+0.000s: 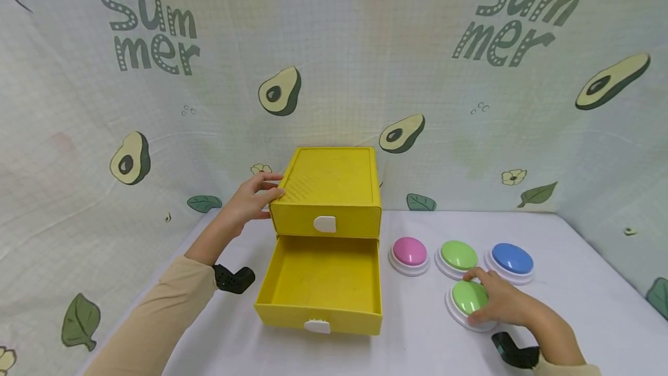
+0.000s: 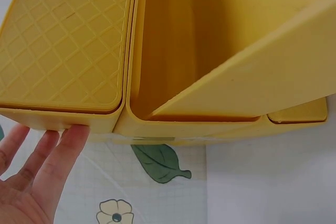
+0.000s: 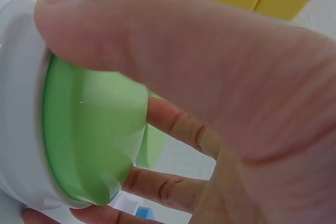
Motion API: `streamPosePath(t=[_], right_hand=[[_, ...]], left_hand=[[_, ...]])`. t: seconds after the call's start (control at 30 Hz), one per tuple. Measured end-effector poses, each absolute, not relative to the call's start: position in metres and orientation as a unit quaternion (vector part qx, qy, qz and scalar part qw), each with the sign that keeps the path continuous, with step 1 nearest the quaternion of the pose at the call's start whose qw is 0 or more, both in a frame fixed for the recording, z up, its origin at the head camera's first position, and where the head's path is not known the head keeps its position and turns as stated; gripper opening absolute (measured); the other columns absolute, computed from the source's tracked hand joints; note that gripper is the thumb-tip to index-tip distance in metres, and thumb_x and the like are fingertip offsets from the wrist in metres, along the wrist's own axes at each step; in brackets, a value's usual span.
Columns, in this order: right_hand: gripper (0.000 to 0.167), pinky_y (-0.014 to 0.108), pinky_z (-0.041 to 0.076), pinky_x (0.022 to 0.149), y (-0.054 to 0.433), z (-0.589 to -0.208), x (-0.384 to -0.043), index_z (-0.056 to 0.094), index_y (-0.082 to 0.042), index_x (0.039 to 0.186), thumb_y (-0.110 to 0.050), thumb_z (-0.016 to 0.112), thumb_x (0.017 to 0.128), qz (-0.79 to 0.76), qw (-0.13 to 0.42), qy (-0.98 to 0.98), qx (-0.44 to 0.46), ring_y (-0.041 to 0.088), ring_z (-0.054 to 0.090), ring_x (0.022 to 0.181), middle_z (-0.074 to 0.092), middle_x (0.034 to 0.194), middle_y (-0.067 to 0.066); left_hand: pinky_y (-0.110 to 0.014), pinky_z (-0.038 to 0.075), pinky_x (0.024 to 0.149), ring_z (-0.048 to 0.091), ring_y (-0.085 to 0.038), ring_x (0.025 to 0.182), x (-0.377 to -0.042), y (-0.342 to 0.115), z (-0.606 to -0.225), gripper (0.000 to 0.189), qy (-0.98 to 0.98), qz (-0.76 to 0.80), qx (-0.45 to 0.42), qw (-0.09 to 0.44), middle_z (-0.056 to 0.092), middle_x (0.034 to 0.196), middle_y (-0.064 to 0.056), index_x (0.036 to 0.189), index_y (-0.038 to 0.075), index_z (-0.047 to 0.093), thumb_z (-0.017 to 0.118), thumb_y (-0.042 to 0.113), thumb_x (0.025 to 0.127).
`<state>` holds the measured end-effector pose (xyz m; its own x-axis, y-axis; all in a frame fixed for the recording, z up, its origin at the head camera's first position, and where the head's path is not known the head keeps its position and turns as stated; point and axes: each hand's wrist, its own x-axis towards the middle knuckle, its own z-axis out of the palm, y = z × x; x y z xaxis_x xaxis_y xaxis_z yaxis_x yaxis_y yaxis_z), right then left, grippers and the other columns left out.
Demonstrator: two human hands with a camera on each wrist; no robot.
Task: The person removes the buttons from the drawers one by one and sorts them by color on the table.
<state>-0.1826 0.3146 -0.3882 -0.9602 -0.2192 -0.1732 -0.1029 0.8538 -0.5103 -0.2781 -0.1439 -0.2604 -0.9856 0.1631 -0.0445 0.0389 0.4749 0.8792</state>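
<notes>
At the left, the person's left arm reaches forward over the left edge of the table [image 1: 579, 283], a black wrist device [image 1: 235, 279] at the cuff. The left hand [image 1: 250, 199] lies against the upper left side of a yellow drawer unit [image 1: 334, 179], its fingers [image 2: 58, 166] stretched out and touching the wall rather than curled round it. A strip of white tabletop runs between the table's left edge and the unit, which stands left of the middle, toward the back edge. Its upper drawer [image 1: 292, 219] is pushed in; the lower drawer [image 1: 355, 324] is pulled out toward the near side, its walls framing a visible yellow floor.

A narrow gap parts the unit from a pink button [image 1: 409, 252]. Next comes the far green button [image 1: 458, 256]; just in front of it, the right hand [image 1: 506, 300] grips the near green button [image 1: 467, 300], thumb [image 3: 89, 35] along the near side, fingers spread round the far side. Whether its base is off the table cannot be told. The blue button [image 1: 512, 259] sits beyond that hand, close beside the far green one, with a wider stretch of tabletop between it and the table's right edge.
</notes>
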Motion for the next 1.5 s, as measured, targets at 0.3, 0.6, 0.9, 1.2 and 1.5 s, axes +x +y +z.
streamPosePath(t=[0.3,0.6,0.9,1.2,1.5], right_hand=[[0.070,0.060,0.044,0.083,0.315,-0.388,-0.182,0.048,-0.005,0.117,-0.027,0.083,0.061,-0.253,0.104,0.957,-0.097,0.035,0.052,0.099,0.052,0.106,0.021],[0.074,0.060,0.046,0.083,0.311,-0.378,-0.181,0.048,0.000,0.127,-0.035,0.079,0.069,-0.239,0.102,0.962,-0.088,0.046,0.050,0.107,0.051,0.117,0.030],[0.063,0.057,0.048,0.083,0.291,-0.352,-0.169,0.051,-0.005,0.129,-0.041,0.068,0.080,-0.249,0.041,0.960,-0.118,0.042,0.051,0.109,0.052,0.126,0.022],[0.046,0.021,0.052,0.070,0.258,-0.327,-0.153,0.058,-0.015,0.122,-0.040,0.065,0.083,-0.285,0.039,0.944,-0.163,0.007,0.056,0.085,0.062,0.100,-0.006],[0.031,0.016,0.051,0.061,0.226,-0.311,-0.129,0.062,-0.020,0.115,-0.037,0.060,0.089,-0.314,-0.037,0.917,-0.242,-0.004,0.051,0.072,0.057,0.080,-0.018]], left_hand=[[-0.050,0.048,0.093,0.048,-0.036,0.121,-0.278,-0.146,-0.261,0.047,0.855,0.512,0.060,0.060,0.039,0.139,-0.015,0.138,0.017,0.037,0.051,0.028,0.095],[-0.050,0.048,0.093,0.049,-0.036,0.120,-0.277,-0.146,-0.261,0.047,0.854,0.514,0.060,0.062,0.039,0.139,-0.015,0.139,0.016,0.037,0.050,0.028,0.095],[-0.050,0.048,0.093,0.049,-0.036,0.120,-0.278,-0.146,-0.261,0.047,0.854,0.513,0.059,0.061,0.039,0.139,-0.015,0.139,0.017,0.037,0.050,0.029,0.095],[-0.050,0.048,0.093,0.048,-0.036,0.121,-0.279,-0.145,-0.261,0.047,0.856,0.510,0.059,0.061,0.039,0.139,-0.014,0.138,0.017,0.037,0.050,0.030,0.095],[-0.050,0.048,0.094,0.047,-0.035,0.122,-0.280,-0.144,-0.262,0.047,0.858,0.508,0.053,0.063,0.039,0.140,-0.014,0.138,0.018,0.036,0.051,0.030,0.095]])
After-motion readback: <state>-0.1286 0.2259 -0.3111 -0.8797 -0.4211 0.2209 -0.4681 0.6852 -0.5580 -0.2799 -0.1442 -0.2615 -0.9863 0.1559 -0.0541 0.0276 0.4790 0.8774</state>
